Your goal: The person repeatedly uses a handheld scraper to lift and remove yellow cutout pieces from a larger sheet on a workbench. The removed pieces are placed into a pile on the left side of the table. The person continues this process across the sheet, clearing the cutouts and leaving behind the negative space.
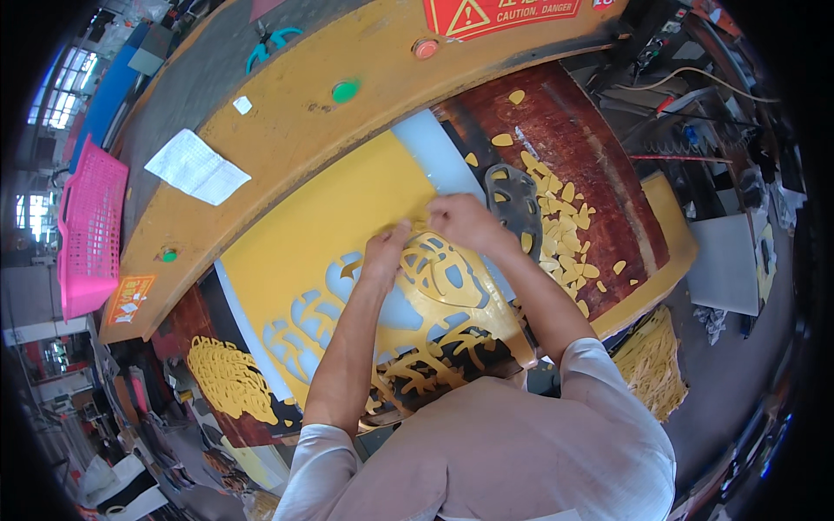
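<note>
A yellow sheet (321,195) lies on a pale cutting board (439,156), with rows of openings cut through its near part. Over that near part rests a yellow openwork cut piece (476,295), its far end reaching up to my hands. My left hand (387,252) is closed at this end, fingertips pinched together. Just to its right, my right hand (460,217) has its fingers curled in, with a thin yellow strip showing between the two hands. What the fingertips grip is partly hidden. Right of my right hand lies a dark cutting die (512,204) with oval openings.
Small yellow offcuts (563,226) are heaped on the dark red machine bed (608,165). Stacked yellow cut pieces (228,378) lie at left. Across the far side runs a yellow machine beam (287,122) with a green button (345,90). A pink basket (91,221) hangs far left.
</note>
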`<state>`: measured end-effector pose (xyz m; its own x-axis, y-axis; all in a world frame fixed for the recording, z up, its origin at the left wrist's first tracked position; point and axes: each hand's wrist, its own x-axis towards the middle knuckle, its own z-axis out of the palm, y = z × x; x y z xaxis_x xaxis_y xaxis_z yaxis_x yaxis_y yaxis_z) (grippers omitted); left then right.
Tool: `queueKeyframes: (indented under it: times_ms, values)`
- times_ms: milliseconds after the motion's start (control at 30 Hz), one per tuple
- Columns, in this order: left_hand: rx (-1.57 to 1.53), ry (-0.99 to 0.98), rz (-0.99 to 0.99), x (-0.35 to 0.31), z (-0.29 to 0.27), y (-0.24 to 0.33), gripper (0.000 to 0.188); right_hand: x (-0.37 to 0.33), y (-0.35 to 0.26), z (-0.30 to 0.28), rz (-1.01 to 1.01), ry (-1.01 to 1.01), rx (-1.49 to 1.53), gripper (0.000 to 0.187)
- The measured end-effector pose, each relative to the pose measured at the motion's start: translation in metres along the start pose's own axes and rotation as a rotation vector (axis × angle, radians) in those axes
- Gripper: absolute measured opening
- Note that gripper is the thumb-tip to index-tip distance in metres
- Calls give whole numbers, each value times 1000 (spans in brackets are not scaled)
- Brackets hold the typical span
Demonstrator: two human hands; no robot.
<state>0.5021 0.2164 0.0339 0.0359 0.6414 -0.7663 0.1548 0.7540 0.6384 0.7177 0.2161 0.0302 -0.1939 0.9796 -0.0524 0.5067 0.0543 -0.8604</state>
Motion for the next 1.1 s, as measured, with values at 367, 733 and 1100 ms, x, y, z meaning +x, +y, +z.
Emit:
queueKeyframes:
  times_ms: [367,733,1100]
  values:
    - [-273,-268,134,0,5,3,15,31,23,-6,52,-415,130,39]
    - [-243,-209,216,13,2,-17,13,18,30,22,-16,32,-47,24]
    - [-105,-14,455,-7,0,-41,22,-22,-12,22,145,511,-179,28]
